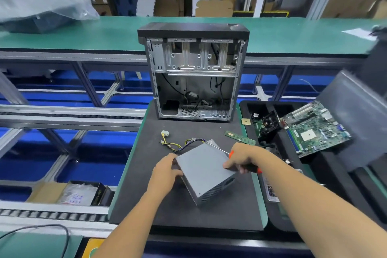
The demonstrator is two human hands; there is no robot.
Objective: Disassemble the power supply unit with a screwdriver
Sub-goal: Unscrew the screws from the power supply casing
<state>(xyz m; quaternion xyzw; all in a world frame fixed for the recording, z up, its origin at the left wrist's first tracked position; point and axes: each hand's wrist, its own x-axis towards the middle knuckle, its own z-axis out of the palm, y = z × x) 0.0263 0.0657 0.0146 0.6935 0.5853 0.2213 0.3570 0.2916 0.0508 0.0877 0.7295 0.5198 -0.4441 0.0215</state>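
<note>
I clamp my left hand [167,168] on the power supply unit's [206,170] left edge to steady it on the foam mat [146,195], just in front of the gutted computer case [193,73]. My right hand [244,158], fingers wrapped around the screwdriver [232,156], lays its shaft across the far corner. Bare mat nearer me leaves turning room.

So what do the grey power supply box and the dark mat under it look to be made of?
The grey rectangular power supply box looks like sheet metal with a dull, matte finish: flat folded panels, sharp edges, punched vent slots on its side. The dark grey work mat seems to be foam or rubber: no shine, thick soft-looking edge.
</note>
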